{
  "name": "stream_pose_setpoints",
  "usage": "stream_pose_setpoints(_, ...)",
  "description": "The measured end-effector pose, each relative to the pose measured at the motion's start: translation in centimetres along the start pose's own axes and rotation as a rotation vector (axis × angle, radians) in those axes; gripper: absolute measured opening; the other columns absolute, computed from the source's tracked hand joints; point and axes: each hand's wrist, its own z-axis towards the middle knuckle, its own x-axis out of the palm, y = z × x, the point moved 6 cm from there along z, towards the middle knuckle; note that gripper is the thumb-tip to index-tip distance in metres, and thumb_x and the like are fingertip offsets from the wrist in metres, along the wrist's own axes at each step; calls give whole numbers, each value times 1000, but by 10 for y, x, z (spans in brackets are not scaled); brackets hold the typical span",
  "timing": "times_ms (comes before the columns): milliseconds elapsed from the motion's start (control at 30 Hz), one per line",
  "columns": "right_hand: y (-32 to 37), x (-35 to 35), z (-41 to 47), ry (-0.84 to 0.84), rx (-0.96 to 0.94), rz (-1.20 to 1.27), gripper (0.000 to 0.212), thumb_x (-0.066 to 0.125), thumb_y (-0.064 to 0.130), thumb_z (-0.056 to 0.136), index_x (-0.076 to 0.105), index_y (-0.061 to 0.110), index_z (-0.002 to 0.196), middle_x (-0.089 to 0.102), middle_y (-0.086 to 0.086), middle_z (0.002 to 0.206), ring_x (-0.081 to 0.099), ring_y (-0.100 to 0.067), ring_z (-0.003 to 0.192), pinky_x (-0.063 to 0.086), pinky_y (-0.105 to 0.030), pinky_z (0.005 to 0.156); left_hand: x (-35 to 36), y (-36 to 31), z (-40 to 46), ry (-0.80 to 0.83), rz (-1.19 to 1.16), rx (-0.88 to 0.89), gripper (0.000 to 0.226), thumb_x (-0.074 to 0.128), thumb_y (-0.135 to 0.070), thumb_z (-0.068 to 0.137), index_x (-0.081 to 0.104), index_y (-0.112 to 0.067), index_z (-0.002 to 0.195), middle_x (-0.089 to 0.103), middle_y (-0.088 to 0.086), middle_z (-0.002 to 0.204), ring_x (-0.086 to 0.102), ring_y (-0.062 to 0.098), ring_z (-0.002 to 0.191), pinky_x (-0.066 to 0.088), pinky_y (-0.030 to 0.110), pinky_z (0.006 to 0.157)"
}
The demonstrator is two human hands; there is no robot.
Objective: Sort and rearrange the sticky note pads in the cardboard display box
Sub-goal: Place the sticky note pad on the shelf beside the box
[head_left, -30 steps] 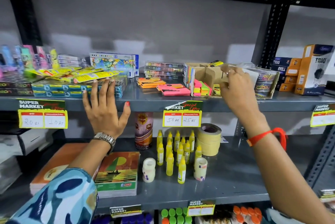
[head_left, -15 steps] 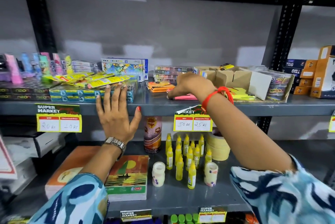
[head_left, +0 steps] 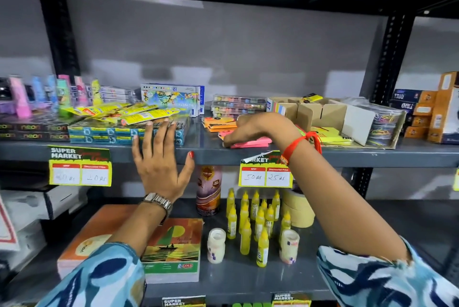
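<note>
The cardboard display box (head_left: 310,113) with upright dividers stands on the upper shelf, right of centre; one yellow pad (head_left: 312,98) sticks up at its back. My right hand (head_left: 258,130) lies fingers-down on a stack of pink sticky note pads (head_left: 250,143) on the shelf left of the box, gripping them. Orange pads (head_left: 218,124) lie just behind the pink ones. Yellow pads (head_left: 330,135) lie flat in front of the box. My left hand (head_left: 159,165) rests flat and spread against the shelf edge, holding nothing.
Blue eraser boxes (head_left: 104,134) and yellow packets (head_left: 124,113) sit behind my left hand. A tray of rubber-band packs (head_left: 385,125) and orange boxes (head_left: 444,110) stand right of the display box. Glue bottles (head_left: 258,222), tape rolls (head_left: 299,209) and notebooks (head_left: 173,249) fill the lower shelf.
My right hand left the display box, moved left and came down onto the pink pads, where it has settled. The left hand has stayed on the shelf edge.
</note>
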Motion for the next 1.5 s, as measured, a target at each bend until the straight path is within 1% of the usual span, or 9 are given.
stream_pose_setpoints(367, -11, -6, -24, -545, -36, 327, 63, 76, 44, 65, 54, 14, 115, 61, -11, 115, 55, -31, 108, 49, -37, 86, -1, 1, -1, -13, 16, -12, 62, 35, -45, 89, 45, -6, 136, 51, 15, 134, 31, 31, 134, 14, 52, 111)
stream_pose_setpoints(533, -26, -32, -53, -778, -58, 363, 65, 78, 47, 62, 51, 17, 113, 65, -9, 107, 59, -29, 102, 38, -29, 72, 0, -36, -7, 65, 4, 256, 67, 27, -50, 90, 35, -7, 141, 40, 10, 145, 10, 18, 144, -2, 49, 115)
stream_pose_setpoints(767, -102, -63, -95, -1059, 118, 445, 48, 72, 50, 54, 64, 20, 91, 68, -5, 96, 62, -24, 94, 42, -28, 69, 7, -44, -7, 79, 1, 101, 67, 32, -45, 87, 34, -8, 143, 38, 10, 147, 25, 28, 138, -5, 45, 115)
stream_pose_setpoints(900, -145, -57, -97, -1033, 276, 382, 44, 75, 41, 64, 67, 10, 93, 69, -12, 98, 62, -30, 97, 50, -34, 80, 8, -45, -8, 81, -3, 92, 66, 32, -43, 89, 35, -5, 142, 38, 13, 147, 24, 29, 138, -5, 45, 115)
stream_pose_setpoints(1000, -164, -41, -82, -912, 320, 382, 48, 77, 44, 62, 67, 3, 82, 70, -15, 82, 64, -34, 86, 55, -37, 75, 8, -45, -7, 95, 1, 76, 67, 33, -43, 88, 34, -4, 142, 38, 13, 147, 21, 26, 140, -6, 43, 115)
stream_pose_setpoints(1167, -170, -24, -54, -759, 314, 359, 40, 78, 38, 62, 46, 17, 51, 61, -8, 73, 63, -29, 84, 42, -28, 64, 8, -43, -7, 91, -5, 58, 67, 33, -43, 87, 33, -5, 143, 37, 12, 148, 6, 13, 143, -5, 44, 115)
stream_pose_setpoints(1267, -172, -22, -44, -735, 293, 337, 35, 78, 40, 63, 53, 16, 59, 62, -7, 76, 63, -29, 85, 44, -29, 65, 8, -43, -7, 80, -3, 69, 67, 33, -43, 88, 33, -5, 143, 37, 11, 148, 7, 14, 144, -2, 46, 115)
stream_pose_setpoints(1400, -177, -24, -36, -649, 212, 395, 34, 56, 38, 87, 65, 14, 108, 68, -10, 101, 60, -28, 99, 46, -33, 85, 8, -44, -8, 60, 2, 86, 65, 34, -42, 87, 36, -5, 141, 41, 12, 145, 23, 26, 139, 0, 46, 115)
stream_pose_setpoints(1500, -173, -20, -38, -522, 173, 472, 33, 37, 23, 100, 62, 6, 87, 55, -7, 83, 49, -22, 83, 39, -16, 70, 8, -45, -8, 42, 1, 88, 64, 35, -41, 87, 38, -5, 140, 44, 13, 142, 27, 28, 137, 0, 46, 114)
